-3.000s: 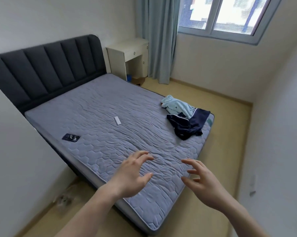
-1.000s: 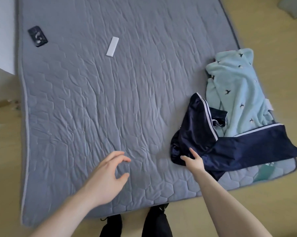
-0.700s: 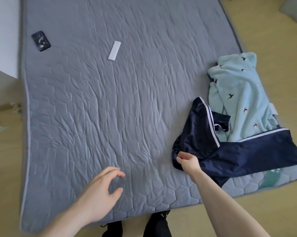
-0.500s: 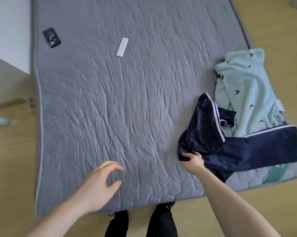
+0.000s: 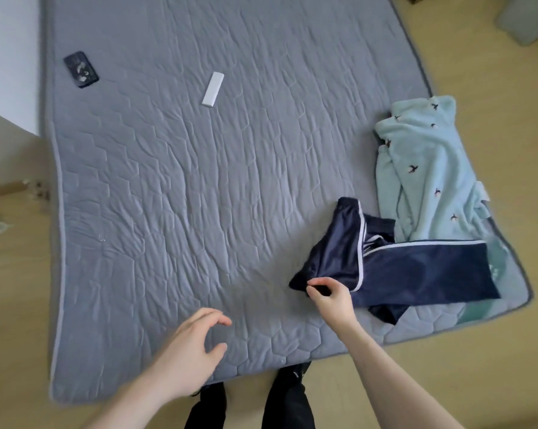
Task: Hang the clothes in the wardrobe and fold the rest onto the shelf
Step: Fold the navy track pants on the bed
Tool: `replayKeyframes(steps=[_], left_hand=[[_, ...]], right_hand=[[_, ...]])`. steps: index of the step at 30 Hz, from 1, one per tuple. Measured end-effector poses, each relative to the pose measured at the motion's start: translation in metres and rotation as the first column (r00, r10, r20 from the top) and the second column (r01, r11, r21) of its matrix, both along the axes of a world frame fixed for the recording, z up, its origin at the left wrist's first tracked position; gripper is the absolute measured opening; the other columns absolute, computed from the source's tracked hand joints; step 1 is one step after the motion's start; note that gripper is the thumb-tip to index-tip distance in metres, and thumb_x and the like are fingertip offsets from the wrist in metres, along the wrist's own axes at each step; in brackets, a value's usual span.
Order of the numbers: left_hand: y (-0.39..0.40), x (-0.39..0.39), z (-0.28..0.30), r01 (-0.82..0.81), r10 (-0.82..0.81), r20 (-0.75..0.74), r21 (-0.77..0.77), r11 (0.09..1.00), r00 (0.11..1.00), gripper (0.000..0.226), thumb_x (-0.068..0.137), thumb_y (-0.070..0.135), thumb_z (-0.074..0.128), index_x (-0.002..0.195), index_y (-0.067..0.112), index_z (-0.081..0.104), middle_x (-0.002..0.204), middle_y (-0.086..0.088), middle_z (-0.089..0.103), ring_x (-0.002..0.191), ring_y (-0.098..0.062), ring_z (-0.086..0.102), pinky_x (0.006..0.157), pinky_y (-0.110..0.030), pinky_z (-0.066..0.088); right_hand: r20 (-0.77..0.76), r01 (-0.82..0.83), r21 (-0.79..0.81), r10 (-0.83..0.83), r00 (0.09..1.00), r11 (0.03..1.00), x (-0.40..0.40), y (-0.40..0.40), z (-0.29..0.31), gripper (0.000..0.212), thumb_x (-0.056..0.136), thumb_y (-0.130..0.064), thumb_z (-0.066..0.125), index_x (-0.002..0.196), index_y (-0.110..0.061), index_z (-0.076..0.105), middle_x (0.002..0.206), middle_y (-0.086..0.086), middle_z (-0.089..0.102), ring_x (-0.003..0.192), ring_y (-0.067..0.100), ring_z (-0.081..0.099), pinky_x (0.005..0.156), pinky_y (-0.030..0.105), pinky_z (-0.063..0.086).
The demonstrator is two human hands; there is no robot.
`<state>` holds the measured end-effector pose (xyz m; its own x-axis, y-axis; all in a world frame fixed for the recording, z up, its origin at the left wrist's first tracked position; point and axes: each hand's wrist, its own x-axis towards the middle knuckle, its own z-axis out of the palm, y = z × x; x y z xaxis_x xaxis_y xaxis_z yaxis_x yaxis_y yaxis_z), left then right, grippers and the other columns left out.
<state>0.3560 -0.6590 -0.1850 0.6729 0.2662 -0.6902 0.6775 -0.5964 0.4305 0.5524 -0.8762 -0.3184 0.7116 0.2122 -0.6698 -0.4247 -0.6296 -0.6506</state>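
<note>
A navy garment with white stripes (image 5: 410, 267) lies crumpled near the right foot corner of the grey mattress (image 5: 199, 196). My right hand (image 5: 331, 300) pinches its left end between thumb and fingers. A light blue fleece garment with small bird prints (image 5: 428, 174) lies beside and partly under the navy one, at the mattress's right edge. My left hand (image 5: 190, 351) hovers over bare mattress to the left, fingers apart and holding nothing.
A white remote (image 5: 212, 89) and a black phone (image 5: 81, 69) lie on the far part of the mattress. White wall sits at the left (image 5: 7, 57). Wooden floor (image 5: 493, 72) surrounds the bed. My dark trouser legs (image 5: 286, 397) stand at the mattress's foot edge.
I have come up to the bed's foot and look down on it. My right hand reached the navy garment, closed on its left end and pulled it leftward. My left hand stayed open.
</note>
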Motion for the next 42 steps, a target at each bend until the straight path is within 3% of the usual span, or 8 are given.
replayKeyframes(steps=[4, 11, 15, 26, 30, 33, 37, 42], left_hand=[[0.001, 0.001, 0.054, 0.039, -0.038, 0.012, -0.041, 0.998, 0.999, 0.042, 0.094, 0.027, 0.067, 0.128, 0.045, 0.051, 0.130, 0.033, 0.039, 0.123, 0.000, 0.049, 0.107, -0.028, 0.042], [0.018, -0.033, 0.146, 0.085, -0.075, 0.128, -0.074, 0.994, 0.989, 0.096, 0.069, 0.048, 0.080, 0.152, 0.038, 0.032, 0.151, 0.022, 0.037, 0.140, -0.002, 0.037, 0.116, -0.033, 0.038], [0.037, -0.075, 0.190, -0.016, 0.019, 0.273, -0.012, 1.000, 0.962, 0.016, 0.084, 0.048, 0.068, 0.094, 0.037, 0.060, 0.090, 0.018, 0.067, 0.086, 0.001, 0.063, 0.083, -0.037, 0.052], [0.128, -0.167, 0.285, -0.297, 0.332, 0.320, -0.154, 0.942, 0.887, 0.029, 0.088, 0.042, 0.069, 0.075, 0.018, 0.060, 0.065, 0.006, 0.064, 0.063, -0.009, 0.060, 0.068, -0.041, 0.047], [0.125, -0.169, 0.347, -0.454, 0.683, 0.301, -0.563, 0.690, 0.666, 0.019, 0.097, 0.004, 0.059, 0.100, 0.010, 0.076, 0.098, -0.012, 0.078, 0.087, -0.017, 0.072, 0.078, -0.033, 0.053], [0.122, -0.166, 0.386, -0.497, 0.828, 0.104, -0.756, 0.426, 0.551, 0.023, 0.101, 0.013, 0.055, 0.109, 0.001, 0.073, 0.108, -0.020, 0.076, 0.096, -0.029, 0.074, 0.081, -0.035, 0.055], [0.126, -0.156, 0.408, -0.553, 0.887, -0.171, -0.826, 0.109, 0.429, 0.029, 0.100, 0.031, 0.059, 0.109, 0.005, 0.068, 0.103, -0.018, 0.072, 0.094, -0.030, 0.070, 0.082, -0.037, 0.055], [0.126, -0.146, 0.417, -0.449, 0.882, -0.180, -0.893, 0.040, 0.435, 0.025, 0.101, 0.031, 0.060, 0.115, 0.010, 0.057, 0.112, -0.018, 0.062, 0.102, -0.029, 0.064, 0.088, -0.037, 0.055]], right_hand=[[-0.094, 0.063, 0.242, -0.042, 0.995, 0.968, -0.034, 0.026, 0.133, 0.013, 0.087, 0.004, 0.066, 0.091, -0.008, 0.065, 0.078, -0.004, 0.064, 0.071, 0.008, 0.060, 0.069, 0.018, 0.052], [-0.120, 0.028, 0.615, 0.059, 0.991, 0.788, -0.084, 0.047, 0.346, 0.021, 0.081, 0.010, 0.063, 0.082, -0.010, 0.056, 0.070, 0.013, 0.045, 0.071, 0.029, 0.049, 0.073, 0.047, 0.050], [-0.062, -0.015, 0.661, 0.075, 0.995, 0.751, -0.118, 0.061, 0.406, 0.023, 0.082, 0.009, 0.063, 0.083, -0.013, 0.058, 0.077, 0.019, 0.049, 0.074, 0.034, 0.054, 0.072, 0.042, 0.052], [0.313, -0.086, 0.391, -0.045, 0.949, 0.916, -0.165, 0.099, 0.452, 0.023, 0.085, 0.010, 0.061, 0.089, -0.012, 0.062, 0.071, -0.002, 0.060, 0.064, 0.013, 0.055, 0.055, 0.019, 0.046], [0.418, -0.211, 0.217, 0.105, 0.902, 0.953, -0.185, 0.112, 0.458, 0.036, 0.089, -0.001, 0.069, 0.110, -0.029, 0.064, 0.119, -0.005, 0.060, 0.100, -0.006, 0.061, 0.066, 0.014, 0.054], [0.363, -0.407, 0.266, 0.300, 0.882, 0.874, -0.221, 0.122, 0.470, 0.048, 0.087, 0.003, 0.073, 0.123, -0.026, 0.058, 0.132, -0.006, 0.053, 0.103, -0.017, 0.059, 0.080, 0.017, 0.057], [0.270, -0.662, 0.343, 0.605, 0.749, 0.667, -0.268, 0.140, 0.488, 0.072, 0.079, -0.013, 0.085, 0.138, -0.035, 0.050, 0.132, -0.019, 0.062, 0.124, 0.000, 0.060, 0.104, 0.030, 0.052], [0.326, -0.697, 0.335, 0.616, 0.717, 0.634, -0.276, 0.167, 0.500, 0.041, 0.065, -0.015, 0.086, 0.099, -0.021, 0.063, 0.079, -0.017, 0.073, 0.075, 0.001, 0.068, 0.074, 0.029, 0.054]])
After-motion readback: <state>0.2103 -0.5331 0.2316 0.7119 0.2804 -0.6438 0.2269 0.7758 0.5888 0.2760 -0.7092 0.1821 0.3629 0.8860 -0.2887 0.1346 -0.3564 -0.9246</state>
